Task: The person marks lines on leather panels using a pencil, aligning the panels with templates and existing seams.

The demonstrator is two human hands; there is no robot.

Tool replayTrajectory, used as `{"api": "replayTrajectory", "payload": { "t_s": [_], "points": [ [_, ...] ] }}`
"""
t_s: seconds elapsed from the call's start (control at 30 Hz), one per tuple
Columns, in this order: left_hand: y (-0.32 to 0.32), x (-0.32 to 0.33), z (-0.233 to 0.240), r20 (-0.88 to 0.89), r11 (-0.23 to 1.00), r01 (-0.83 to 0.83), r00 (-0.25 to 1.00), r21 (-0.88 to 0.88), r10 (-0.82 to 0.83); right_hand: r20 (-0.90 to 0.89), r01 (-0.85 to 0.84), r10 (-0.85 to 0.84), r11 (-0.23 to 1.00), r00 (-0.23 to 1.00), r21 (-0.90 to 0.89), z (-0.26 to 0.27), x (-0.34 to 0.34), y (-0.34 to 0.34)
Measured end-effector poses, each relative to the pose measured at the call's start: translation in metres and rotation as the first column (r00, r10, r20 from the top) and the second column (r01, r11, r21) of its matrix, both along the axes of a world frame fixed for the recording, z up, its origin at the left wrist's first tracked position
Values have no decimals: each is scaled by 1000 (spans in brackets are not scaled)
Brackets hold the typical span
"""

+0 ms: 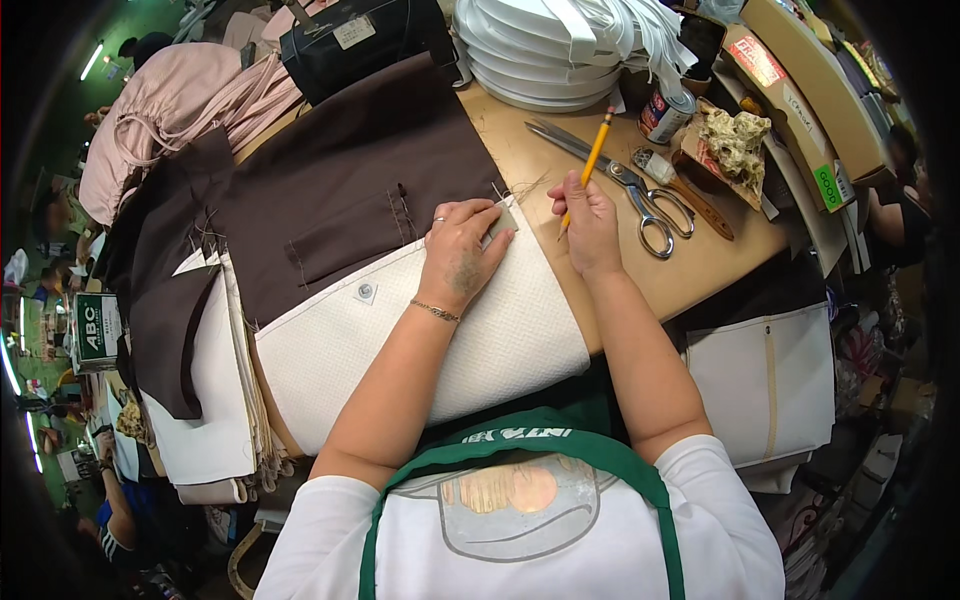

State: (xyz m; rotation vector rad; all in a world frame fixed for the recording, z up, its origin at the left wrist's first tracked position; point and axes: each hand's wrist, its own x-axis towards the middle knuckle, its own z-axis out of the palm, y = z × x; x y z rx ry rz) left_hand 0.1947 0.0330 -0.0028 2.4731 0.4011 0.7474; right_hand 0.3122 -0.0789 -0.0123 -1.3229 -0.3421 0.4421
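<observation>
My left hand [465,255] lies on the upper right corner of a white woven-textured panel [495,330]. Between its thumb and index finger shows a small flat greyish piece [507,222], held down on the panel; the rest of it is hidden under the fingers. A yellow pencil [592,157] is gripped in my right hand [589,225], eraser end up, its tip just right of the panel's edge. Dark brown lining fabric [337,172] with a stitched pocket joins the panel's upper edge. A small metal snap [365,292] on a pale patch sits on the panel.
Right of my right hand are metal scissors [622,176], a wooden-handled brush [690,187], a can [666,114] and a box holding a crusty yellowish lump [731,146]. White tape rolls [540,60] stand behind. Stacked panels [202,375] lie left, pink drawstring bags [165,120] farther back.
</observation>
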Motion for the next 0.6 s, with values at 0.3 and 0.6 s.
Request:
{"api": "replayTrajectory", "payload": {
  "t_s": [0.3,0.6],
  "points": [
    [0,0,0,6,1000,-15,1000,-17,15,17,-57,58,998,998,-37,8,-5,2],
    [-1,1,2,-20,1000,-24,1000,0,24,95,-94,99,994,991,-57,4,-4,4]
  ]
}}
